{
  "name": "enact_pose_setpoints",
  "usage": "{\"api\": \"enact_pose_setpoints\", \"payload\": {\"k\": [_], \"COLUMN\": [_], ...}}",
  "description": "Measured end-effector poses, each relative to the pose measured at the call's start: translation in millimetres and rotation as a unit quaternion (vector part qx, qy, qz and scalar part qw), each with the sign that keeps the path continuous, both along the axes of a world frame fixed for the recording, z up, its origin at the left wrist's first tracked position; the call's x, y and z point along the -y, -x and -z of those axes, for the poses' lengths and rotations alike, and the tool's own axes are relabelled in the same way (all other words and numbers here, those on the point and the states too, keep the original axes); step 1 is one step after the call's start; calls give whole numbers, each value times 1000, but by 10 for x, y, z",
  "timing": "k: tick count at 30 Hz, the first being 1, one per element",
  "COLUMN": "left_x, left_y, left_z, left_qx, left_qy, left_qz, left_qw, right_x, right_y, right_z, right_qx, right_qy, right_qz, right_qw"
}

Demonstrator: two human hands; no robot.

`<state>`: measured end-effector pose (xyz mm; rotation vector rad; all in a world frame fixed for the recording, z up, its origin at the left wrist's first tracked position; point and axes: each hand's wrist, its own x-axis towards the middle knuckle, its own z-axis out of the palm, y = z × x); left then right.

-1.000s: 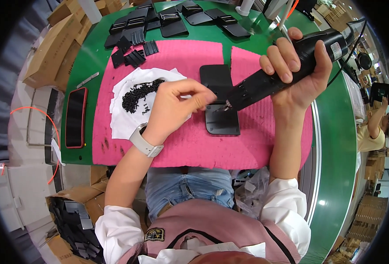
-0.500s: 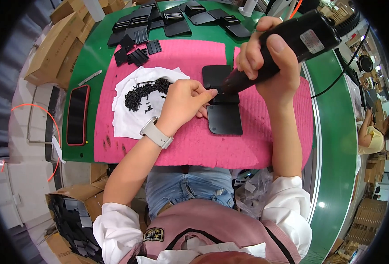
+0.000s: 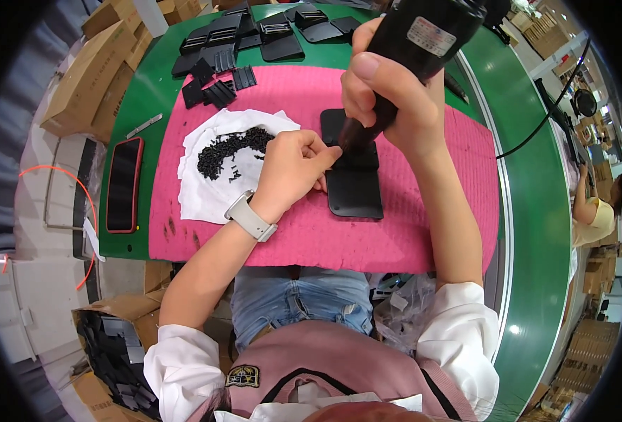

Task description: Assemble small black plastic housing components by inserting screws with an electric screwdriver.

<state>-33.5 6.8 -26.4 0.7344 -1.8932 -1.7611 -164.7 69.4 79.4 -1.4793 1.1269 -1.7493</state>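
Note:
My right hand (image 3: 402, 98) is wrapped round a black electric screwdriver (image 3: 423, 42). The tool leans, its tip coming down on a flat black plastic part (image 3: 354, 193) with rounded corners and a raised ridge across its middle. At the left edge of that part is my left hand (image 3: 298, 165), thumb and fingers pinched together close to the tip. Whatever lies in the pinch is too small or too hidden to name. Left of this hand, a heap of small black screws (image 3: 216, 156) rests on a white cloth (image 3: 197, 200).
A pink foam mat (image 3: 311, 243) lies under the work on a green table (image 3: 536, 281). Several black plastic parts (image 3: 281, 46) are piled at the back, with smaller ribbed pieces (image 3: 219, 93) before them. A phone in a red case (image 3: 124, 184) lies at the left. A black cable (image 3: 547, 116) hangs at the right.
My right hand has swung the screwdriver to the left and tilted it more upright, its tip still at the black part. The left hand stays pinched beside it, shifted very slightly left.

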Motion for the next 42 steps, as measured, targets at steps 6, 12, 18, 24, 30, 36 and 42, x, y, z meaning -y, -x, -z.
{"api": "enact_pose_setpoints", "payload": {"k": [6,12,18,24,30,36,42], "left_x": [-17,-76,-10,22,41,52,41], "left_y": [4,-15,-54,-121,-156,-179,-191], "left_z": [-20,-53,-111,-123,-145,-171,-195], "left_qx": [8,26,-76,-157,-155,-161,-142], "left_qy": [37,79,-9,-41,-97,-103,-83], "left_qz": [-8,-12,-38,34,36,59,73], "left_qw": [999,996,996,986,982,980,984], "right_x": [-10,-102,-248,-286,-301,-344,-330], "right_y": [-24,-45,283,271,222,239,244], "right_z": [-1,22,41,106,139,126,142], "right_qx": [-2,-39,207,277,301,294,294], "right_qy": [-3,20,151,182,181,204,200], "right_qz": [-8,32,-79,-75,-81,-93,-102], "right_qw": [1000,999,963,941,933,929,929]}}
